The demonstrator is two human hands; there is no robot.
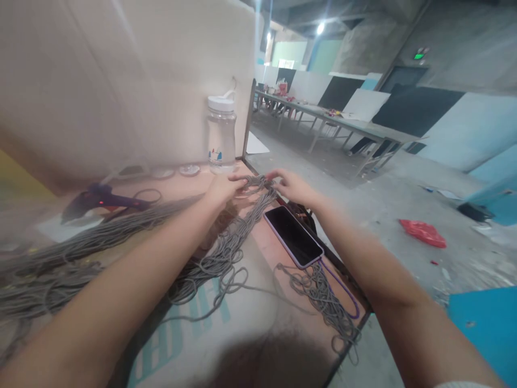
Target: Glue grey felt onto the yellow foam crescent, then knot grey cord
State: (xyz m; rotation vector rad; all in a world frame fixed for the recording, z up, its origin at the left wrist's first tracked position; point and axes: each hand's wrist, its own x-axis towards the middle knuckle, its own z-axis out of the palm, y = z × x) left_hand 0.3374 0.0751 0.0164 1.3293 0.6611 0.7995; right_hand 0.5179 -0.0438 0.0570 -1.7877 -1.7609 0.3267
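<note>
Long bundles of thin grey cord [238, 240] run across the table, looping loosely toward its front. At the far end of the cord, close to the table's right edge, my left hand [224, 189] grips the gathered strands between thumb and fingers. From the other side, my right hand [294, 187] closes its curled fingertips on the same cord. Some of its fingers are hidden. A phone [294, 236] with a dark screen and a purple strap lies just below my right hand. Nearer me is a smaller heap of grey cord [325, 299].
A clear bottle [222, 134] with a white lid stands behind my left hand against a pale panel [161, 81]. On the left lies a dark glue gun [100, 202] with a red light. Beyond the table edge, a red plastic bag [422, 233] lies on the floor.
</note>
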